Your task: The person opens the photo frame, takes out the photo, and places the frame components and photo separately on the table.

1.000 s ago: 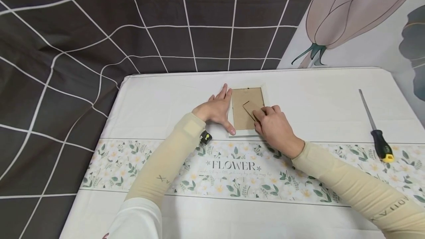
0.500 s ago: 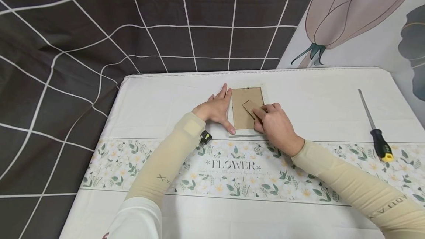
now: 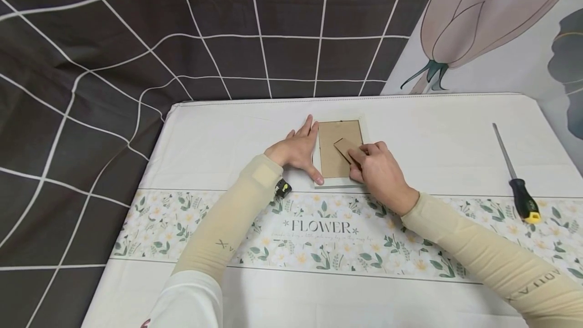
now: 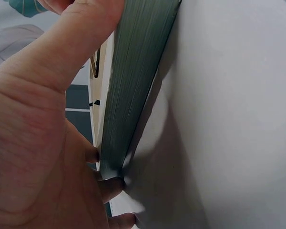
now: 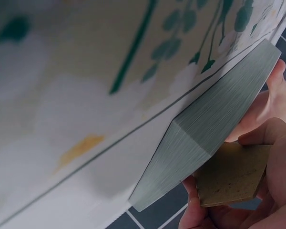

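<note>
Fingers spread, my left hand [image 3: 297, 151] rests against a picture frame [image 3: 331, 167] as my right hand [image 3: 380, 171] pinches its brown flap [image 3: 344, 147].

At the left edge of the frame [image 3: 339, 182] the way is blocked by the left hand [image 3: 298, 151], and at the lower right by the right hand [image 3: 381, 172], by which the brown stand [image 3: 347, 147] is held across the backing board [image 3: 330, 162]. From the near side, a passage is left between the two sleeves [image 3: 478, 244], and wide room is offered on the table [image 3: 442, 140] between the right hand and the screwdriver [image 3: 516, 186].
</note>
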`<action>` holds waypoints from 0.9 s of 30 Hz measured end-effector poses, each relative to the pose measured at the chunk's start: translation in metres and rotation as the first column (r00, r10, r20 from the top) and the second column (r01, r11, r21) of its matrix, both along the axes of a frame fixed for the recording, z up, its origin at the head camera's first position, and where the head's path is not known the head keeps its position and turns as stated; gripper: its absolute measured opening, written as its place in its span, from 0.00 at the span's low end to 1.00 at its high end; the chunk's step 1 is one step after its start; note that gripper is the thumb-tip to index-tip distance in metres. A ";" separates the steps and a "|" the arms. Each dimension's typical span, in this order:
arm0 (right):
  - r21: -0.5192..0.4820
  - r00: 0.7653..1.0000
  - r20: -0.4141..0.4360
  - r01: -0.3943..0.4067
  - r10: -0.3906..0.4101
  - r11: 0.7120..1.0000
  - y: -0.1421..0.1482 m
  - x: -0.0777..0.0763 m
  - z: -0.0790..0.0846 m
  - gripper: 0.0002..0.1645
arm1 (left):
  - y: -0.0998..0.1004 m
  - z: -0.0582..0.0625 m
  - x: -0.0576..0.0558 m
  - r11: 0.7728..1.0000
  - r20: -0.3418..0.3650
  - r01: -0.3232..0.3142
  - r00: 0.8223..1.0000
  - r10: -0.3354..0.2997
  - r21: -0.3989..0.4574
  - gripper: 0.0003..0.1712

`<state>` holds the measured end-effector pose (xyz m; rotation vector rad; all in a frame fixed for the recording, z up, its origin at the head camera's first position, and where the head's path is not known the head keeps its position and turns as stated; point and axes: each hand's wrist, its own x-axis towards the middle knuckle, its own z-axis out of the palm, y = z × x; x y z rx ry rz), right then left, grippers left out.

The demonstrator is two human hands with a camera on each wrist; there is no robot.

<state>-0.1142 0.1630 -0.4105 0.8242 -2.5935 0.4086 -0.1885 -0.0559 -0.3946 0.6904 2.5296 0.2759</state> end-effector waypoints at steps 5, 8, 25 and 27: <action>0.005 1.000 -0.011 0.006 -0.006 1.000 0.001 0.001 0.002 0.17 | 0.001 0.002 -0.001 1.000 -0.002 0.011 1.000 -0.011 -0.015 0.93; 0.002 1.000 -0.027 0.002 -0.002 1.000 0.001 0.001 0.002 0.17 | 0.001 0.002 -0.001 0.999 -0.004 0.015 1.000 -0.015 -0.028 0.93; -0.055 0.998 -0.056 -0.008 0.004 0.998 -0.002 0.000 0.011 0.17 | 0.001 0.002 0.000 0.999 -0.036 0.030 0.999 -0.031 -0.018 0.93; -0.059 0.998 -0.056 -0.009 0.006 0.998 -0.003 0.000 0.014 0.17 | 0.001 0.002 0.000 0.999 -0.042 0.032 0.999 -0.032 -0.012 0.93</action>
